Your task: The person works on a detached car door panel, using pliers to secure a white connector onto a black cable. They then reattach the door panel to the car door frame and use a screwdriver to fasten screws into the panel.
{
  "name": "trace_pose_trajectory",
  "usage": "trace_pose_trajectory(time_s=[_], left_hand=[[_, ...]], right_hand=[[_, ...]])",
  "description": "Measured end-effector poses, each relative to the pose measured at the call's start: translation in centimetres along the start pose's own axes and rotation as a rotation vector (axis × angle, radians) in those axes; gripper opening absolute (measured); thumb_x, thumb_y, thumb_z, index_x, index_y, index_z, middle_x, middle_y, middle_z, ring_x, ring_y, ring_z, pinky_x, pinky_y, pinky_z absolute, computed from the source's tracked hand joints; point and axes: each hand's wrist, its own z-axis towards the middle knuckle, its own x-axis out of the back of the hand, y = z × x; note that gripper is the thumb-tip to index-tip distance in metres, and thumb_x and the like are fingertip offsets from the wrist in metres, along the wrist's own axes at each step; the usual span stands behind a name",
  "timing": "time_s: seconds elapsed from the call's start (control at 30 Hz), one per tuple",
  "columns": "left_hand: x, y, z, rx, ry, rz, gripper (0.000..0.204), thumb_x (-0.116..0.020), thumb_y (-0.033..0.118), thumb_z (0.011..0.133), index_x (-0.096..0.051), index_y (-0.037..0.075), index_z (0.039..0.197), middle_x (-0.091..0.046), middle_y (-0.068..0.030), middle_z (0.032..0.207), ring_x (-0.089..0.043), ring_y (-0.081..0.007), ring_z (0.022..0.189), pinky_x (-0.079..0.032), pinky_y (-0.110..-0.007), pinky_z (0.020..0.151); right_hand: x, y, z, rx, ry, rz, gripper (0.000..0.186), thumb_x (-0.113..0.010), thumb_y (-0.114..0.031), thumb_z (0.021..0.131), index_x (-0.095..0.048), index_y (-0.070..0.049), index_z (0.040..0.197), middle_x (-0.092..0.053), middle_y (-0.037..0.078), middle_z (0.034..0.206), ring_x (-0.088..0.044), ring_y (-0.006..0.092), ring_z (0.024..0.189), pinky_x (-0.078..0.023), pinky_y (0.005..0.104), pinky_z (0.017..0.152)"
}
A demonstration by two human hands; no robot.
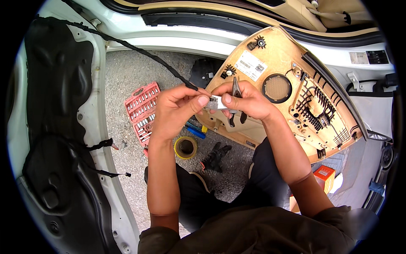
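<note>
My left hand (182, 108) is closed in a pinch where a black taped cable (165, 65) ends at a small white-and-grey connector (218, 103). My right hand (245, 99) grips that connector with the thumb on top and also holds dark-handled pliers (236, 86), jaws pointing away from me. My two hands almost meet over the connector, and the tips of some fingers are hidden behind it. A beige door trim panel (277, 51) lies just behind and to the right of my hands.
A white car door (96, 72) is at left, the car's sill (182, 34) beyond. On the pavement (127, 63) are a red socket set (141, 114), yellow tape roll (185, 155), blue tools (195, 131), black gloves (215, 158) and an orange box (325, 175) at right.
</note>
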Motion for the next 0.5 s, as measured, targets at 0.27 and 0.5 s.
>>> trace_pose_trajectory(time_s=[0.27,0.5], left_hand=[[-0.09,0.33,0.17,-0.019,-0.076,-0.006,0.012,-0.077,0.004,0.086,-0.074,-0.004,0.094,-0.072,-0.0088,0.093,-0.067,-0.012,0.076,-0.055,-0.024,0.064],[-0.21,0.0,0.2,-0.057,-0.057,0.014,0.012,-0.077,0.004,0.086,-0.074,-0.004,0.095,-0.072,-0.0082,0.091,-0.067,-0.012,0.076,-0.054,-0.024,0.065]], right_hand=[[-0.09,0.17,0.11,0.011,-0.002,0.005,0.038,-0.063,-0.031,0.1,-0.067,0.001,0.12,-0.07,0.008,0.092,-0.061,0.0106,0.073,-0.051,0.0267,0.063],[0.01,0.07,0.3,-0.012,0.001,0.014,0.04,-0.063,-0.033,0.099,-0.066,0.001,0.12,-0.07,0.009,0.092,-0.061,0.0115,0.072,-0.051,0.0266,0.063]])
